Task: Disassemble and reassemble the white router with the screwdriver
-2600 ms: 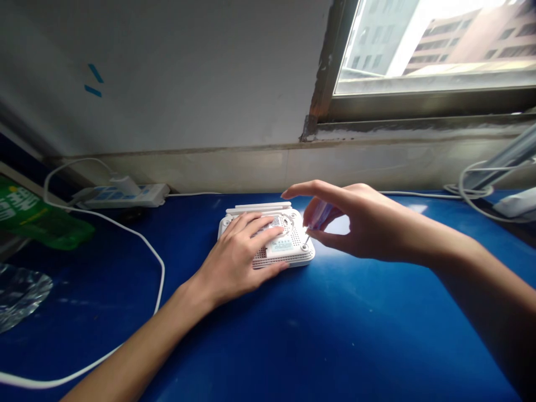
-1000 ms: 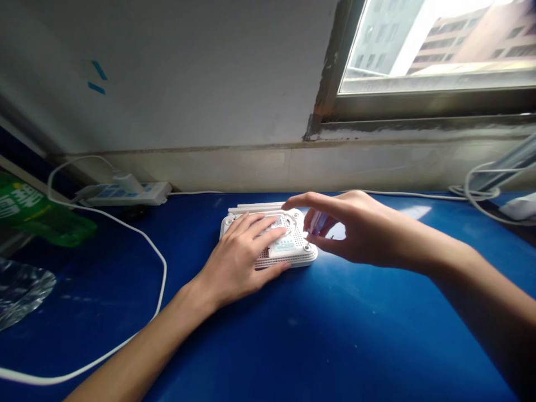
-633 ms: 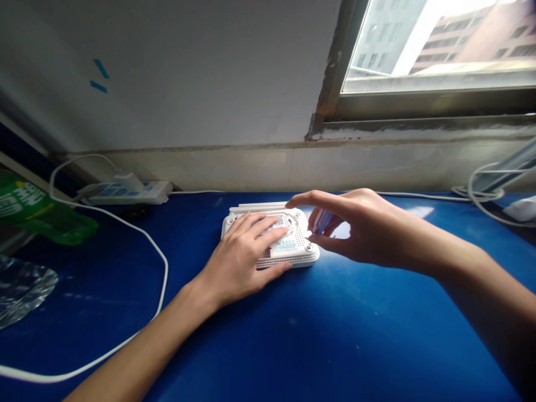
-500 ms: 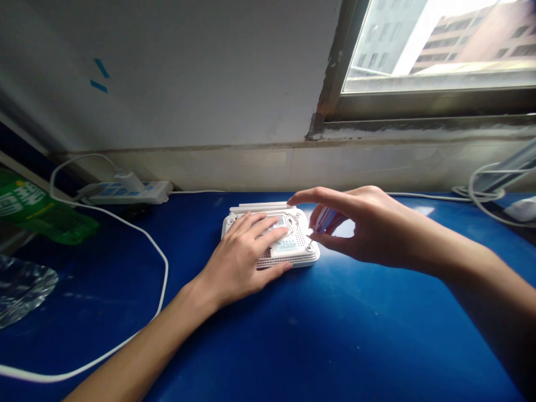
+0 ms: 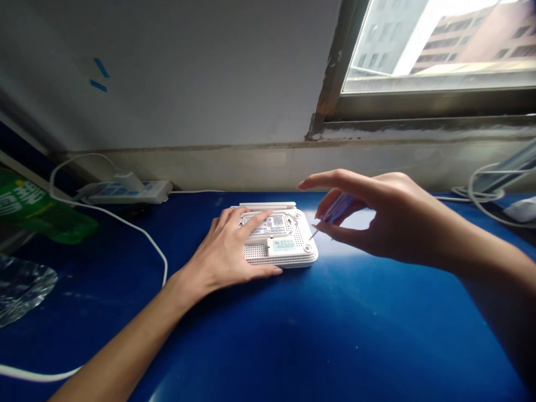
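Observation:
A white router (image 5: 288, 245) lies underside up on the blue table, its labels and vent holes showing and an antenna along its far side. My left hand (image 5: 226, 245) spans its left half, thumb along the near edge and fingers over the top, gripping it. My right hand (image 5: 368, 215) pinches a small screwdriver (image 5: 335, 211) with a pale bluish handle. Its thin shaft points down and left. The tip is close to the router's near right corner, by a round screw recess; I cannot tell whether it touches.
At left are a green bottle (image 5: 42, 206), a clear plastic bottle (image 5: 25, 287) and a power strip (image 5: 129, 191) with a white plug. A white cable (image 5: 142, 231) curves over the table. More coiled cable (image 5: 477, 191) lies at right, below the window (image 5: 439, 50).
My left hand has slid left on the router, uncovering more of its label. My right hand has moved right and slightly up, drawing the screwdriver tip away from the corner recess.

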Action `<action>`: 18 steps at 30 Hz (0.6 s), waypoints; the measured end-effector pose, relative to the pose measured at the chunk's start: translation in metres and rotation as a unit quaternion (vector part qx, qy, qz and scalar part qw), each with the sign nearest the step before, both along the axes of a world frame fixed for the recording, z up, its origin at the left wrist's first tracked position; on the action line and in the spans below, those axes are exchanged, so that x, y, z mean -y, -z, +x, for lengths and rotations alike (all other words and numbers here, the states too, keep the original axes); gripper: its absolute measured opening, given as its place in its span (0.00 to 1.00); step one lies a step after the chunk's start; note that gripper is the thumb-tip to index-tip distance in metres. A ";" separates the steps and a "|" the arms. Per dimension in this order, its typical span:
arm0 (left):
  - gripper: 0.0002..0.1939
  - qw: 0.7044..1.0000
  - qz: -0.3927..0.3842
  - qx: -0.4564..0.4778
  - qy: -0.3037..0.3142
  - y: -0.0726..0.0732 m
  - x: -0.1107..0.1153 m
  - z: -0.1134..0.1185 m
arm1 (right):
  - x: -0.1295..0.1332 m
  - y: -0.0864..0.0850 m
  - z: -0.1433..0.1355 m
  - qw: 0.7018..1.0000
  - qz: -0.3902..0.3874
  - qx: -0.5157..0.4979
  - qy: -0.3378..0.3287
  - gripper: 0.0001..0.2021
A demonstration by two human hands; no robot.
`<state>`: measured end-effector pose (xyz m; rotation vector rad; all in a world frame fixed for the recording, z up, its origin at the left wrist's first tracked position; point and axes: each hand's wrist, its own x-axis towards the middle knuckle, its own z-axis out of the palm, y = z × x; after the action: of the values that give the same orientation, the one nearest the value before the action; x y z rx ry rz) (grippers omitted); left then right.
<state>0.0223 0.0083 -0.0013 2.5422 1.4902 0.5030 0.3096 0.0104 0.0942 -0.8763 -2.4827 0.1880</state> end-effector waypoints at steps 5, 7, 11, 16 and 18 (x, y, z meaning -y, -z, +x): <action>0.59 0.999 0.038 0.026 0.029 0.001 -0.003 -0.005 | 0.000 -0.003 0.003 0.999 -0.013 -0.039 0.005 0.25; 0.57 0.994 0.095 0.024 0.044 0.000 -0.003 -0.007 | -0.001 -0.004 0.004 0.997 -0.038 -0.065 0.004 0.26; 0.50 0.981 0.185 0.016 0.065 0.000 -0.003 -0.011 | -0.002 -0.005 0.008 0.996 -0.069 -0.063 -0.003 0.27; 0.48 0.977 0.201 0.022 0.068 0.001 -0.005 -0.013 | -0.002 -0.004 0.008 0.998 -0.057 -0.039 -0.006 0.28; 0.47 0.977 0.202 0.025 0.070 0.001 -0.005 -0.013 | -0.001 -0.004 0.007 0.998 -0.052 -0.035 0.000 0.28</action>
<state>0.0089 0.0134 -0.0027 2.8822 1.2859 0.9227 0.3167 0.0112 0.0982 -0.8946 -2.4256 0.3442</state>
